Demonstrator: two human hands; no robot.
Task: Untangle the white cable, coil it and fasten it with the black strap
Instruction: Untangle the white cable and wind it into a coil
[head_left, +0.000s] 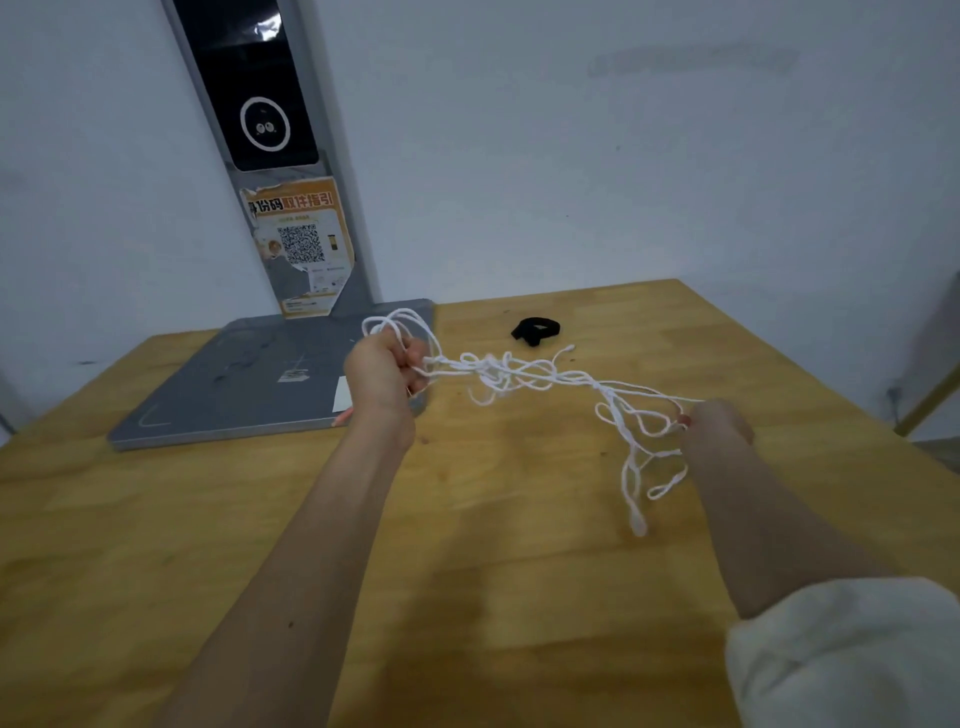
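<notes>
Wooden table (467, 545), right hand (717, 423) near right, fingers pinched on white cable (519, 374), tangle strung above the tabletop leftward to left hand (382, 366), fist curled round gathered loops, black strap (536, 331) lying farther back, grey stand base (249, 384) far left.

L hand (382, 371) raised, fingers (415, 358) curled tight, R hand (717, 423) lower, fingers pinched, both forearms extended fwd
</notes>
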